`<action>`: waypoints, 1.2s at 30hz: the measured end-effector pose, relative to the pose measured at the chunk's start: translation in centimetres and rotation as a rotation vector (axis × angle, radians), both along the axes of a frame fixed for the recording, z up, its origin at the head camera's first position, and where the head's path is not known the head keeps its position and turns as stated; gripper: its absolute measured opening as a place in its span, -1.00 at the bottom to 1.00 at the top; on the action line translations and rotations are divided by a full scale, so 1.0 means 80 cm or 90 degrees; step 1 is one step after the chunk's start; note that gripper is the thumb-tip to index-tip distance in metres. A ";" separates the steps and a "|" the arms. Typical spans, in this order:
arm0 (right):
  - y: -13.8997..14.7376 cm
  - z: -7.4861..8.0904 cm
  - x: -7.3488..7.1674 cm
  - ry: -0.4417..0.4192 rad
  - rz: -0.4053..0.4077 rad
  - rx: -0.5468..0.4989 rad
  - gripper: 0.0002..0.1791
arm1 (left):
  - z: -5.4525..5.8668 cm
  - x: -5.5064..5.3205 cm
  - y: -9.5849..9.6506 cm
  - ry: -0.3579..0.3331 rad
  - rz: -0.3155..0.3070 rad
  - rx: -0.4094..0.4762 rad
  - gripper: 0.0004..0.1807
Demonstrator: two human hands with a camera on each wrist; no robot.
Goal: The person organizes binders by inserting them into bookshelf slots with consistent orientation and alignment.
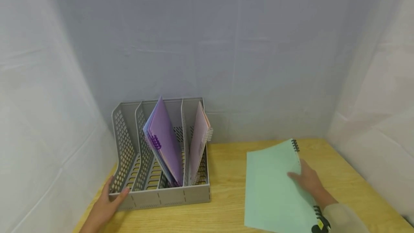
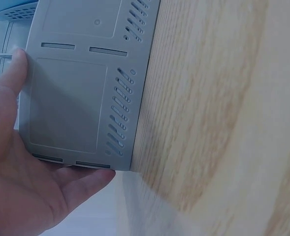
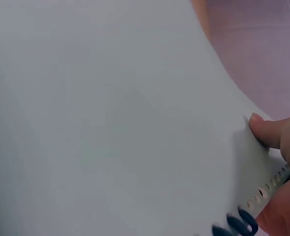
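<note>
A grey file organizer (image 1: 171, 197) with several upright slots stands at the left of the table. My left hand (image 1: 104, 205) grips its front left corner, thumb over the front wall and fingers around the side, as the left wrist view also shows. At the right, my right hand (image 1: 308, 179) pinches a light green spiral notebook (image 1: 270, 190) by its bound right edge. The thumb (image 3: 267, 132) lies on the cover and the other fingers go behind it. The notebook bows a little, its black coil showing at both ends of that edge.
In the organizer lean a purple spiral notebook (image 1: 166, 139) with a blue one against it, and a pink notebook (image 1: 198, 143) in the rightmost slot. The wooden table (image 1: 226, 175) is bounded by white sheeting (image 1: 258, 64) behind and at both sides.
</note>
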State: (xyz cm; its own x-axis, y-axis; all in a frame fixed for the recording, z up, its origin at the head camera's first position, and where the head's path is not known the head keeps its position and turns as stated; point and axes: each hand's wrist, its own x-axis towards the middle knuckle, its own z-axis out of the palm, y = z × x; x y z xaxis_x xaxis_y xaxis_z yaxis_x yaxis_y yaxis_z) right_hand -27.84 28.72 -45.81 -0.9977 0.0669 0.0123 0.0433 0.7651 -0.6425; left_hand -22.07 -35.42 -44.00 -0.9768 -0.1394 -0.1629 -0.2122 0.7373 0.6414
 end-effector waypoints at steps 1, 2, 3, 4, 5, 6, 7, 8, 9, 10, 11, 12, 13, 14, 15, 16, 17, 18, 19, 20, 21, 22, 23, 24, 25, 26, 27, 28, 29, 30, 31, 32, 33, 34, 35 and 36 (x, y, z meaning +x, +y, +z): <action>-0.001 0.000 0.000 0.003 0.002 -0.005 -0.18 | 0.000 -0.001 0.000 -0.001 0.001 0.000 0.12; -0.001 0.001 -0.001 0.007 0.005 -0.007 -0.19 | 0.000 -0.001 0.000 -0.002 0.001 0.000 0.12; -0.001 0.000 -0.002 0.007 0.008 -0.009 -0.20 | 0.000 -0.002 0.000 -0.004 0.003 0.001 0.12; -0.001 0.000 -0.002 0.007 0.012 -0.011 -0.21 | 0.000 -0.002 0.000 -0.005 0.003 0.000 0.12; 0.000 -0.001 -0.003 0.006 0.017 -0.015 -0.21 | 0.000 -0.002 0.000 -0.007 0.005 0.001 0.13; 0.001 -0.001 -0.003 0.005 0.023 -0.018 -0.21 | -0.001 -0.002 0.000 -0.008 0.006 0.001 0.13; 0.002 -0.001 -0.003 0.005 0.030 -0.023 -0.22 | -0.001 -0.002 0.000 -0.009 0.007 -0.002 0.13; 0.004 0.000 -0.002 0.006 0.040 -0.030 -0.23 | -0.002 -0.002 0.000 -0.009 0.006 -0.003 0.13; 0.005 0.002 0.000 0.008 0.050 -0.037 -0.24 | -0.002 -0.001 0.000 -0.009 0.006 -0.005 0.13; 0.005 0.004 0.002 0.010 0.060 -0.044 -0.24 | -0.003 -0.001 0.000 -0.008 0.005 -0.005 0.13; 0.006 0.006 0.004 0.012 0.070 -0.052 -0.25 | -0.003 0.000 0.000 -0.006 0.003 -0.005 0.12; 0.005 0.009 0.006 0.015 0.079 -0.058 -0.27 | -0.003 0.000 0.000 -0.005 0.003 -0.005 0.12; 0.005 0.012 0.008 0.020 0.088 -0.067 -0.29 | -0.003 0.000 0.000 -0.003 0.001 -0.007 0.12; 0.004 0.014 0.010 0.024 0.096 -0.073 -0.30 | -0.003 0.000 0.000 0.000 0.000 -0.007 0.11; 0.002 0.016 0.012 0.030 0.102 -0.076 -0.32 | -0.003 0.001 0.000 0.001 0.000 -0.008 0.11; 0.001 0.018 0.013 0.035 0.106 -0.079 -0.33 | -0.002 0.000 0.000 0.001 0.000 -0.008 0.11; 0.000 0.020 0.014 0.039 0.112 -0.083 -0.34 | -0.002 0.000 0.000 0.003 0.000 -0.008 0.11; 0.000 0.022 0.015 0.044 0.118 -0.086 -0.34 | -0.001 0.000 0.000 0.004 0.001 -0.007 0.11; -0.001 0.023 0.015 0.053 0.125 -0.088 -0.35 | -0.001 0.000 0.000 0.005 0.001 -0.008 0.11; -0.001 0.024 0.015 0.060 0.131 -0.089 -0.35 | -0.001 0.000 0.000 0.004 0.003 -0.006 0.12; -0.002 0.025 0.015 0.066 0.135 -0.092 -0.35 | -0.001 -0.001 0.000 0.003 0.004 -0.005 0.12; -0.003 0.027 0.015 0.070 0.139 -0.093 -0.36 | -0.001 -0.001 0.000 0.001 0.005 -0.004 0.12; -0.003 0.029 0.015 0.076 0.143 -0.096 -0.36 | -0.001 -0.001 -0.001 0.001 0.006 -0.004 0.12; -0.004 0.030 0.016 0.083 0.144 -0.096 -0.37 | -0.002 -0.001 -0.001 -0.001 0.007 -0.003 0.12; -0.005 0.032 0.016 0.094 0.146 -0.099 -0.38 | -0.002 -0.001 -0.002 -0.003 0.007 -0.003 0.12; -0.006 0.034 0.017 0.098 0.146 -0.103 -0.38 | -0.002 -0.002 -0.002 -0.005 0.008 -0.002 0.13; -0.007 0.036 0.018 0.103 0.145 -0.109 -0.38 | -0.002 -0.002 -0.002 -0.006 0.008 -0.001 0.13; -0.007 0.037 0.018 0.108 0.144 -0.116 -0.38 | -0.002 -0.002 -0.002 -0.007 0.008 0.000 0.13; -0.007 0.039 0.019 0.110 0.143 -0.129 -0.37 | -0.001 -0.002 -0.001 -0.007 0.009 0.001 0.13; -0.007 0.041 0.019 0.108 0.142 -0.142 -0.37 | -0.001 -0.002 -0.001 -0.008 0.009 0.002 0.13; -0.007 0.042 0.019 0.105 0.140 -0.160 -0.36 | -0.001 -0.003 0.000 -0.008 0.010 0.003 0.14; -0.008 0.044 0.020 0.102 0.140 -0.171 -0.35 | -0.001 -0.003 0.000 -0.008 0.011 0.004 0.14; -0.008 0.045 0.020 0.099 0.139 -0.180 -0.35 | 0.000 -0.003 0.001 -0.008 0.012 0.004 0.14; -0.009 0.047 0.020 0.098 0.139 -0.188 -0.34 | 0.000 -0.003 0.001 -0.009 0.013 0.004 0.14; -0.010 0.048 0.020 0.098 0.141 -0.194 -0.33 | 0.000 -0.003 0.001 -0.007 0.011 0.002 0.14; -0.012 0.050 0.020 0.101 0.147 -0.199 -0.34 | 0.000 -0.003 0.001 -0.004 0.009 -0.001 0.13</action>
State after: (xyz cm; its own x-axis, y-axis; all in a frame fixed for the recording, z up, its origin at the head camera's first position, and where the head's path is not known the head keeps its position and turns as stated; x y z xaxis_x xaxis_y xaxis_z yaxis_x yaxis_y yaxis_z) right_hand -26.21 27.79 -41.84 -0.9743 -0.1338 0.1813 -0.2246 0.5107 -0.8299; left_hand -22.28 -35.37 -44.04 -0.9738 -0.1529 -0.1686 -0.2261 0.7358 0.6383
